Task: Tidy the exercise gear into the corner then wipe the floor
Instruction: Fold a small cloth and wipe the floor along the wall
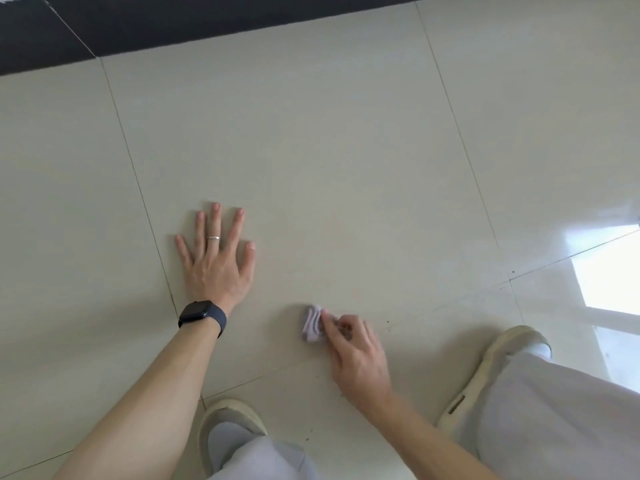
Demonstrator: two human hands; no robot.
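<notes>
My left hand (pixel 216 252) lies flat on the pale tiled floor (pixel 346 150), fingers spread, with a ring on one finger and a dark watch on the wrist. My right hand (pixel 353 348) presses a small folded lilac cloth (pixel 312 323) against the floor, to the right of and nearer to me than the left hand. The fingers cover the cloth's right part. No exercise gear is in view.
A dark skirting band (pixel 207 22) runs along the far edge of the floor. My two feet in beige shoes (pixel 498 368) and grey trousers stand at the bottom. Small dark specks (pixel 387 322) dot the tile right of the cloth. Bright window glare lies at the right.
</notes>
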